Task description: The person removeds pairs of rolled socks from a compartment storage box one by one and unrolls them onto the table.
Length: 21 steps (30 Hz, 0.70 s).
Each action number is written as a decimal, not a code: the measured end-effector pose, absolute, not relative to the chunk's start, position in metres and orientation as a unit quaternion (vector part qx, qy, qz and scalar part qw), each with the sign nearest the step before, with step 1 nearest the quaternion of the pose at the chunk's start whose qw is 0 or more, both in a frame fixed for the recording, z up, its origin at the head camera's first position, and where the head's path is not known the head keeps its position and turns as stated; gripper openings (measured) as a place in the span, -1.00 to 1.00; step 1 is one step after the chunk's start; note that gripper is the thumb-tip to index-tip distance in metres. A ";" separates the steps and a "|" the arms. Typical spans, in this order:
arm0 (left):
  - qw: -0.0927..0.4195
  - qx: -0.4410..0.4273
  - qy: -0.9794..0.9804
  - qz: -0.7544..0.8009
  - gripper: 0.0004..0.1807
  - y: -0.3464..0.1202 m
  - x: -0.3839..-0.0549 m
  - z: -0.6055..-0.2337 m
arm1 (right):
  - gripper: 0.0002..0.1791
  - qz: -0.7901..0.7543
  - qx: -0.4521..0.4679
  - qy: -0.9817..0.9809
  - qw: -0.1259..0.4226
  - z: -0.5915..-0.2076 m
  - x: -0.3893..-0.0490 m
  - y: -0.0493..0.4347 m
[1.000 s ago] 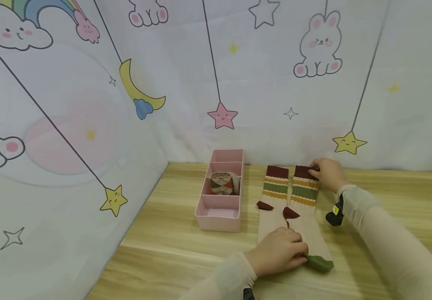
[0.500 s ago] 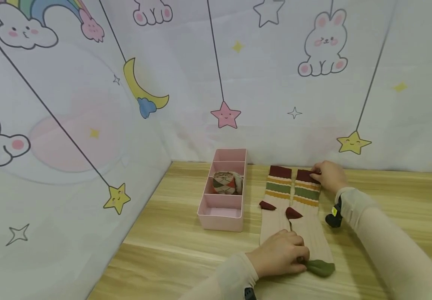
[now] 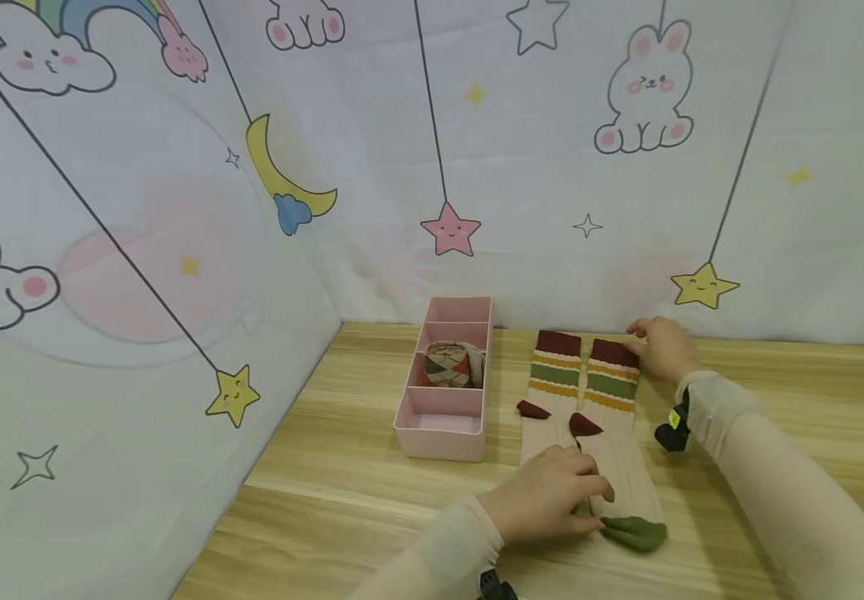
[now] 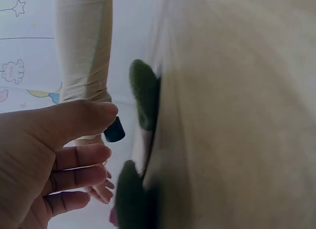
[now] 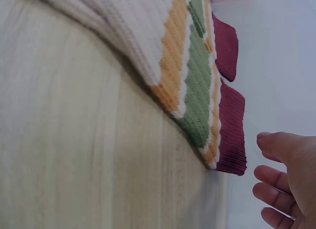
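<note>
Two cream socks lie flat side by side, with maroon cuffs and heels and orange and green stripes. The left sock is partly covered by my left hand, its toe end out of sight in the head view. On the right sock, the green toe lies just beside the left fingertips. In the left wrist view the thumb and fingers are spread apart, holding nothing. My right hand hovers by the maroon cuff of the right sock, its loose fingers a small gap away in the right wrist view.
A pink divided box stands left of the socks. Rolled patterned socks sit in one of its middle compartments. A white cloth backdrop with cartoon prints rises behind the wooden table and along its left side.
Both hands have let go of the socks: the left has lifted from the toe and shifted slightly left, and the right has loosened off the cuff. The socks lie nearly as before.
</note>
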State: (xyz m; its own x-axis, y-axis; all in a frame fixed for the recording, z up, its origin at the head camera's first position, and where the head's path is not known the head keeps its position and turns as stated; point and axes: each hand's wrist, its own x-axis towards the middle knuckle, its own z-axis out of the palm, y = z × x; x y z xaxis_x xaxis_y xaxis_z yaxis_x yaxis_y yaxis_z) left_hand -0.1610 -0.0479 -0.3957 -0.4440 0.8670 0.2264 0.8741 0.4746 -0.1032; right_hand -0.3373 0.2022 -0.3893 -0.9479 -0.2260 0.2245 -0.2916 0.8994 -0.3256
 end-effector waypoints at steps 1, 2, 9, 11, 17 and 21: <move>0.126 -0.510 -0.851 -0.013 -0.71 -0.049 -0.161 -0.393 | -0.65 0.186 0.132 -0.969 0.092 -0.388 -0.337 0.202; 0.129 -0.507 -0.852 -0.011 -0.71 -0.051 -0.161 -0.391 | -0.65 0.191 0.130 -0.968 0.093 -0.387 -0.336 0.203; 0.155 -0.483 -0.862 -0.004 -0.68 -0.063 -0.166 -0.368 | -0.59 0.218 0.124 -0.963 0.099 -0.381 -0.334 0.201; 0.161 -0.472 -0.866 0.002 -0.67 -0.068 -0.167 -0.361 | -0.57 0.221 0.126 -0.962 0.098 -0.379 -0.332 0.198; 0.179 -0.443 -0.879 -0.015 -0.65 -0.086 -0.171 -0.345 | -0.54 0.235 0.140 -0.957 0.094 -0.370 -0.326 0.183; 0.187 -0.418 -0.889 -0.021 -0.61 -0.097 -0.173 -0.336 | -0.53 0.247 0.148 -0.953 0.094 -0.365 -0.324 0.173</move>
State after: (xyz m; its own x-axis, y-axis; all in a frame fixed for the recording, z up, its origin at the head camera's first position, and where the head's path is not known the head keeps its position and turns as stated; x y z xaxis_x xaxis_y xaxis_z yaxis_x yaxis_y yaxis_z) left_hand -0.1734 -0.0965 -0.3364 -0.5804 0.7354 0.3497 0.7514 0.6492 -0.1180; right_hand -0.3240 0.1731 -0.3652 -0.9389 -0.2349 0.2516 -0.3275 0.8347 -0.4428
